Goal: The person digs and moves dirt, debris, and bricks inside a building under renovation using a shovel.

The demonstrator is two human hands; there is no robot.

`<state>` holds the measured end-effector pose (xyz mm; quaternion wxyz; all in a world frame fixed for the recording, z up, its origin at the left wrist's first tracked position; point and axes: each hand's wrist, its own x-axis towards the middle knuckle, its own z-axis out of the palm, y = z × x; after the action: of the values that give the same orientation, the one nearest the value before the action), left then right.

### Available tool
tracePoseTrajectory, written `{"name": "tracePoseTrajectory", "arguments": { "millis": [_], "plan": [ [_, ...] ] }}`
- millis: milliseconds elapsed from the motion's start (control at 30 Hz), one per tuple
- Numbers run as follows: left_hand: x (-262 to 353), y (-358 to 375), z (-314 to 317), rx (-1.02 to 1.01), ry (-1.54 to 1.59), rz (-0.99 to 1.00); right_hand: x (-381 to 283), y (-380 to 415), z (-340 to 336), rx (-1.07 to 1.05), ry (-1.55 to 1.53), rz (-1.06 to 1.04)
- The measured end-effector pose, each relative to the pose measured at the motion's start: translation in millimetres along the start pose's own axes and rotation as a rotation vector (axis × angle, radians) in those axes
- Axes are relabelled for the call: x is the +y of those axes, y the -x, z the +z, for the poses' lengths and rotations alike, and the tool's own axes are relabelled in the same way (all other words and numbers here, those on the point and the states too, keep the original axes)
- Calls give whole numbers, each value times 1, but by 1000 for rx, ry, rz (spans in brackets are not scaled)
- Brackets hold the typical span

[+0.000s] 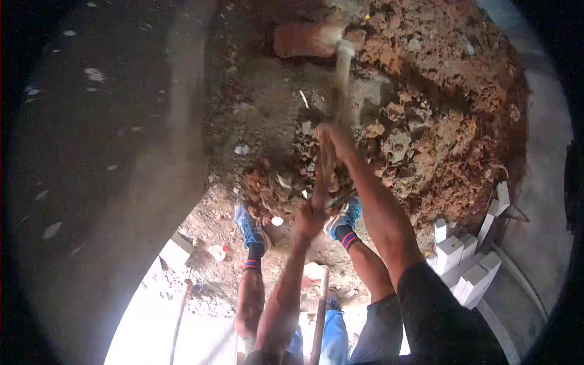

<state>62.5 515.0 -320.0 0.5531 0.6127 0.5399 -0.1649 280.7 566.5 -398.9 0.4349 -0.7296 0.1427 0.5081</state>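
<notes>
A long wooden handle [326, 167] runs up the middle of the view to a hoe-like tool head [307, 40], which is blurred and lies over the reddish soil. My right hand [334, 140] is wrapped round the upper part of the handle. Lower down, close to the shoes, my left hand [309, 222] grips the same handle. Loose soil and broken lumps [426, 140] spread to the right of the tool. A small heap of rubble [274, 191] lies in front of my feet, between and beyond the blue shoes [249, 228].
White blocks [453, 255] are stacked at the lower right, beside a grey concrete edge [547, 152]. A dark wall-like surface [109, 121] fills the left. Behind my feet are another person's blue-trousered leg [334, 337] and two upright poles [319, 316].
</notes>
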Motion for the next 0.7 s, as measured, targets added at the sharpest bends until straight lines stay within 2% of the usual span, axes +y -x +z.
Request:
{"name": "tracePoseTrajectory", "arguments": {
  "millis": [33, 100, 133, 200, 233, 267, 333, 367, 400, 433, 533, 567, 600, 667, 700],
  "plan": [
    [-3, -24, -3, -218, 216, 44, 13, -11, -6, 11, -1, 12],
    [-5, -3, 19, -182, 258, -11, 33, -24, -22, -181, 55, -7],
    [-40, 26, 41, -226, 360, -70, 84, -25, -34, -291, 34, -271],
    [-110, 83, 86, -299, 557, -202, 138, 45, -38, -43, 88, -71],
    [-114, 120, 87, -425, 531, -372, 163, 81, -40, 75, 96, 32],
    [-106, 163, 85, -333, 628, -326, 180, 112, -50, 95, 82, 96],
    [-103, 226, 87, -242, 499, -312, 193, 179, -83, -13, -24, 166],
    [-70, 248, 77, -236, 333, -392, 183, 217, -102, -78, -96, 207],
    [-90, 276, 98, -154, 577, -488, 178, 244, -123, -147, -178, 233],
    [-84, 292, 103, -224, 673, -466, 168, 264, -145, -232, -272, 242],
    [-58, 344, 134, -165, 709, -458, 146, 295, -186, -485, -552, 251],
    [-49, 358, 139, -158, 708, -419, 140, 299, -190, -508, -595, 254],
    [-49, 363, 139, -169, 701, -411, 135, 304, -195, -503, -612, 263],
    [-54, 362, 140, -433, 613, -421, 123, 316, -193, -334, -520, 287],
    [-50, 362, 138, -430, 616, -410, 109, 329, -182, -22, -102, 158]
  ]
}}
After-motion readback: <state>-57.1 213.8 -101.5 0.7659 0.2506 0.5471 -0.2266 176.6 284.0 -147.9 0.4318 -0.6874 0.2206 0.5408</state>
